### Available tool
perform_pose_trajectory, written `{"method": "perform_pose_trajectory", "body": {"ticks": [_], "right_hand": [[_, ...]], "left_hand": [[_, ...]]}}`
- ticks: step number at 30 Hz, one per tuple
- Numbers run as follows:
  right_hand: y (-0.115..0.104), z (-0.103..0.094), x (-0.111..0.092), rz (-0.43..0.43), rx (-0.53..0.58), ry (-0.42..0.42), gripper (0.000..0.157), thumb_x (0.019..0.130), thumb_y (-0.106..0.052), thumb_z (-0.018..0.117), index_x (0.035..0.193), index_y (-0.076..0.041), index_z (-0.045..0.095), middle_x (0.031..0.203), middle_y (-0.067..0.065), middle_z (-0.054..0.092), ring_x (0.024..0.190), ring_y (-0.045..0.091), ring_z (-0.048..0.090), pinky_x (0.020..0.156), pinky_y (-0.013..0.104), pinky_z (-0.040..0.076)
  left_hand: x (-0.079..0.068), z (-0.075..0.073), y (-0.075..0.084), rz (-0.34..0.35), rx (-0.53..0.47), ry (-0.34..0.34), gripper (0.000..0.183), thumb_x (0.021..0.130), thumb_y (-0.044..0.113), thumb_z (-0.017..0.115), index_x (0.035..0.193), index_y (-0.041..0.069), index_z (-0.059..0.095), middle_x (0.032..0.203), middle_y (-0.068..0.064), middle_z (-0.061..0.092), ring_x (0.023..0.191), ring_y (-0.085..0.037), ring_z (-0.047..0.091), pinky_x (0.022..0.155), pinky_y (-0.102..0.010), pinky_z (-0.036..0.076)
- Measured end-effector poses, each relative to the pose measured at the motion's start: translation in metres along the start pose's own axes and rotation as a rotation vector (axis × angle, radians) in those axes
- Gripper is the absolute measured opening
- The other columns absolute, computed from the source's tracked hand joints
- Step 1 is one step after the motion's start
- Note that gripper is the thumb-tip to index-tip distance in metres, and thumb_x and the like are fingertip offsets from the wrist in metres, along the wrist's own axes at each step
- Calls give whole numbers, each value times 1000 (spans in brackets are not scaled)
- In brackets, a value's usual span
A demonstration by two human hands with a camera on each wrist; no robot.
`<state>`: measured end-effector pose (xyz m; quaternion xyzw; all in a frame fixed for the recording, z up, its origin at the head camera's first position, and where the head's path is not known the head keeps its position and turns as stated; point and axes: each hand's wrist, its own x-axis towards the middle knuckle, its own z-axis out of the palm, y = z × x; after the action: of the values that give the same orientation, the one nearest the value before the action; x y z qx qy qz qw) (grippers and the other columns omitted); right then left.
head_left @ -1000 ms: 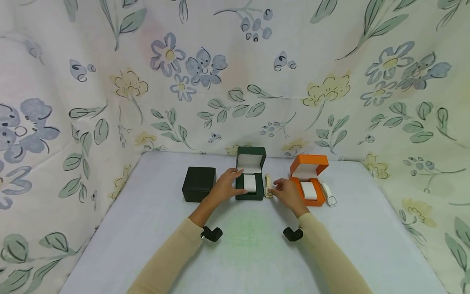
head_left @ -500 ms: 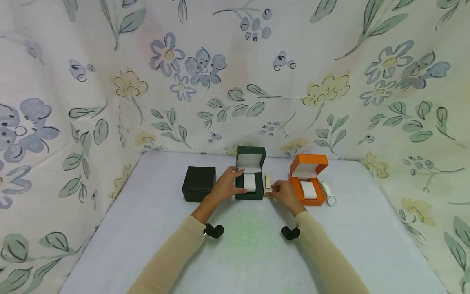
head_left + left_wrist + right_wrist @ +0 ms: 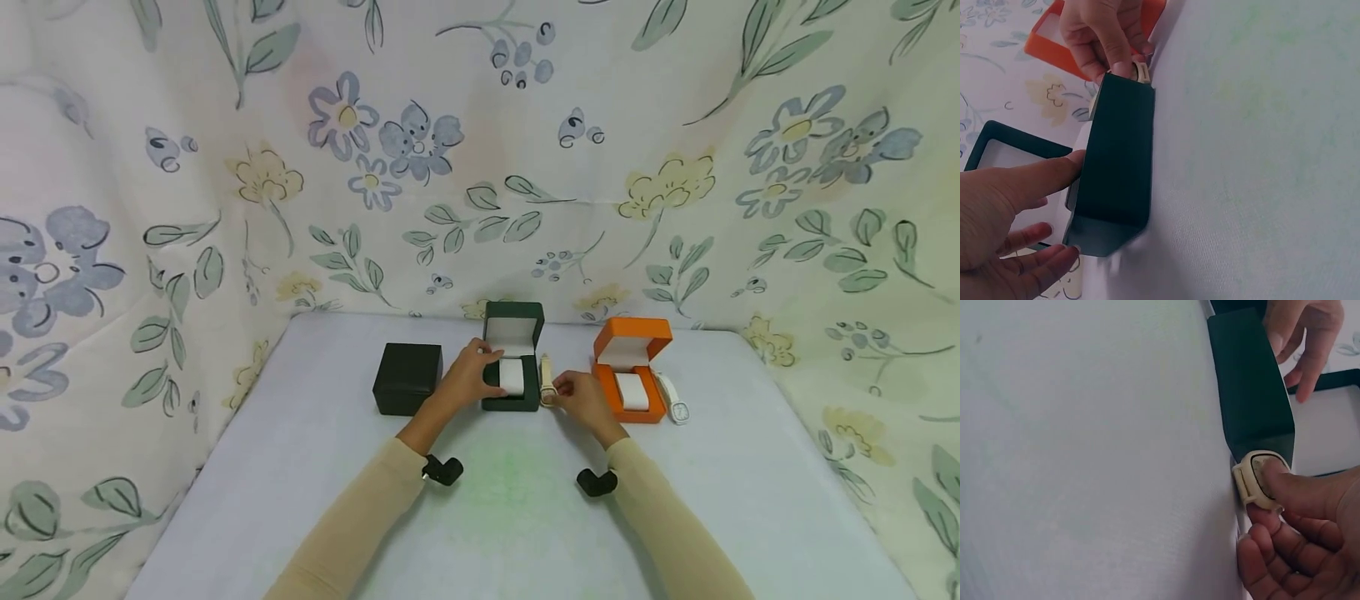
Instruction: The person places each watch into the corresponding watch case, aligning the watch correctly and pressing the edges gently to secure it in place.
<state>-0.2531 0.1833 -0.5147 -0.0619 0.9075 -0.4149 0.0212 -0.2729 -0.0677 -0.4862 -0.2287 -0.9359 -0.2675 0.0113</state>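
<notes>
My left hand (image 3: 465,379) is at the left side of an open dark green watch box (image 3: 517,404) with a white cushion (image 3: 512,377). Its thumb lies along the upper front edge in the left wrist view, its other fingers spread near the side and lid. Right beside the box stretches a cream-strapped wristwatch (image 3: 546,368). With my right hand (image 3: 585,400) I pinch that wristwatch (image 3: 1249,487) by its case. The thumb covers part of the dial in the right wrist view, and a finger sits beneath.
An orange box (image 3: 643,415) stands open at the right with a white cushion (image 3: 632,391). Against its right side rests a white wristwatch (image 3: 675,400). Left of my left hand is a closed black box (image 3: 407,379). A floral curtain (image 3: 480,167) backs the white table (image 3: 510,517).
My right hand has moved slightly left onto the cream wristwatch and taken hold of its case. The left index finger has shifted a little over the green box. The boxes stay in place.
</notes>
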Motion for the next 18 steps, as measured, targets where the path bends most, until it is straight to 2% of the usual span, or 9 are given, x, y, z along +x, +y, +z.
{"method": "perform_pose_trajectory", "body": {"ticks": [5,9,18], "right_hand": [[3,0,-1,-23,60,34,16,91,-10,77,97,2,69,84,9,66,75,21,56,63,25,50],[1,-1,-3,-37,108,80,15,93,-12,75,97,1,68,84,9,67,77,21,57,65,25,49],[-7,-5,-7,-97,196,138,17,95,-19,74,100,-3,70,98,10,69,95,24,63,83,26,54]], "left_hand": [[2,1,1,12,33,-4,75,78,30,91,141,4,59,133,-17,51,115,-30,53,97,-42,52],[4,1,3,5,56,-38,74,79,31,90,140,3,60,133,-19,51,115,-31,53,97,-42,53],[9,1,11,-44,102,-109,75,79,31,90,141,2,59,130,-20,49,116,-31,51,94,-42,53]]}}
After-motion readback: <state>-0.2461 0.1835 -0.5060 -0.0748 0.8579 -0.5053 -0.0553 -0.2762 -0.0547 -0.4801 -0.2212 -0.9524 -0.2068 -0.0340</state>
